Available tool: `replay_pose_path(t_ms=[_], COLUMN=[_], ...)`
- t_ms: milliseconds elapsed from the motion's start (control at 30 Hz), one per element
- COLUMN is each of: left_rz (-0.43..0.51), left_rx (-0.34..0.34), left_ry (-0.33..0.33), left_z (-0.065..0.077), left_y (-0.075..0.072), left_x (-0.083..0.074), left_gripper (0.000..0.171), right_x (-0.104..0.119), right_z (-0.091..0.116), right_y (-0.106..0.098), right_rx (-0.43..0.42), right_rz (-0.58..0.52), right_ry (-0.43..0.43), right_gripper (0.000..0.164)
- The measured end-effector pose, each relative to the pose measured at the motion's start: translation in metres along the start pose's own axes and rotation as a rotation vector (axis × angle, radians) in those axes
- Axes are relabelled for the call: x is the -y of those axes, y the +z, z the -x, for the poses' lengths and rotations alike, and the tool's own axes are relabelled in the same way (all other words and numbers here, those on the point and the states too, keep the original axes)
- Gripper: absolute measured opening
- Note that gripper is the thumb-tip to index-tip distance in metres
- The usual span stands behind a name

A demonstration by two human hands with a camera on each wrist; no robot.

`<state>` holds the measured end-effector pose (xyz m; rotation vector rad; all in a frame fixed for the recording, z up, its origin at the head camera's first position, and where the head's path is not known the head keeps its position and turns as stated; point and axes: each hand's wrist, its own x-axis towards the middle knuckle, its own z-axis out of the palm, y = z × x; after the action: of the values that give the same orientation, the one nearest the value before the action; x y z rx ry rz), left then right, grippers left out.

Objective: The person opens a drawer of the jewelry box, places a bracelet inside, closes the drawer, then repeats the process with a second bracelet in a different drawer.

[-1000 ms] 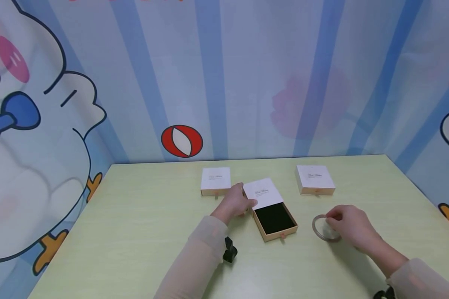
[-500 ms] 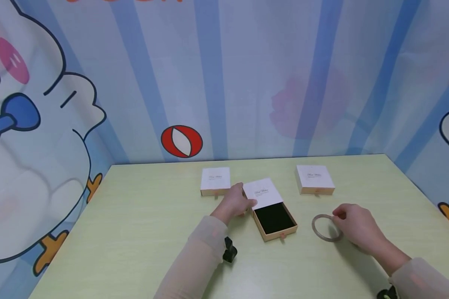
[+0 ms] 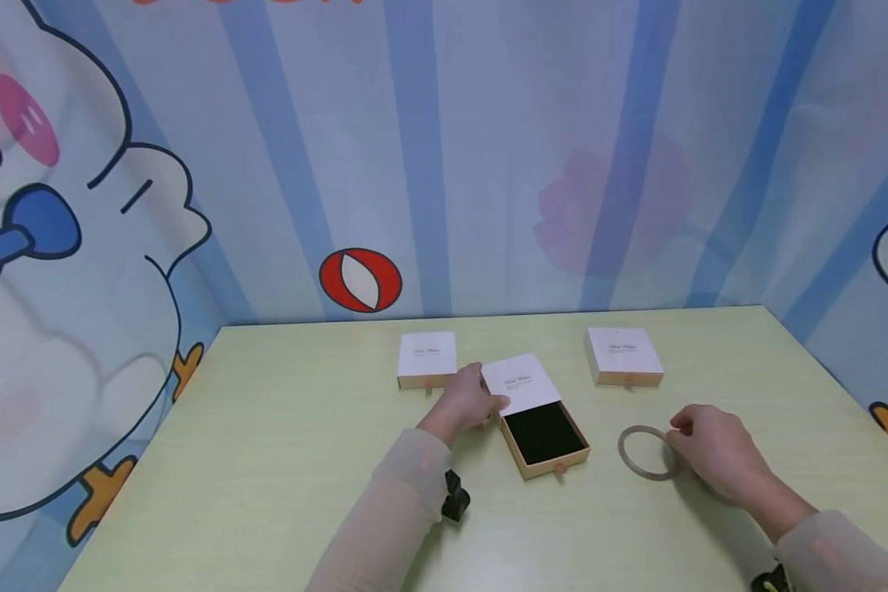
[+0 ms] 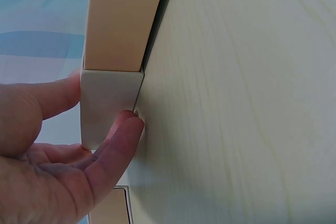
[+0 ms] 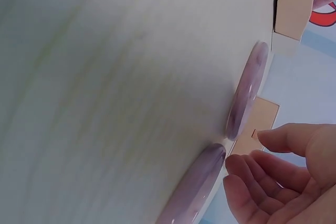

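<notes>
As white sleeve [image 3: 521, 380] of open box [image 3: 557, 462] is gripped by left hand [image 3: 464, 400], thumb and fingers clamped on it, box is presumably being steadied. Drawer [image 3: 514, 450] is slid partly out, seemingly for access to dark lining [image 3: 542, 432]; box's long axis is slanted down toward lower right, pull tab [image 3: 560, 471] turned to bottom edge. Pinkish ring [image 3: 622, 455] is laid apparently flat, lower right, hole upward, without long axis. Beside it right hand [image 3: 721, 448] is held, thumb parted from curled fingertips; contact cannot be told.
</notes>
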<state>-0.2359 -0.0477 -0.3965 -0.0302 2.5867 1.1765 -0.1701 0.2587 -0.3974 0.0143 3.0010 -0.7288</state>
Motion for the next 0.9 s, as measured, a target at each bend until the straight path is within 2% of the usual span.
replay_pose_path(t_ms=[333, 900], left_rz=[0.014, 0.01], left_rx=[-0.001, -0.008], left_ry=[-0.012, -0.006], left_z=[-0.0012, -0.0018], left_y=[0.0006, 0.0012], left_x=[0.0002, 0.0009], left_gripper=[0.076, 0.076], right_x=[-0.0026, 0.0011], right_z=[-0.0043, -0.0079], right_y=[0.0, 0.0034], right_rx=[0.055, 0.092], right_rz=[0.004, 0.021], right_ry=[0.022, 0.024], right_gripper=[0.029, 0.023])
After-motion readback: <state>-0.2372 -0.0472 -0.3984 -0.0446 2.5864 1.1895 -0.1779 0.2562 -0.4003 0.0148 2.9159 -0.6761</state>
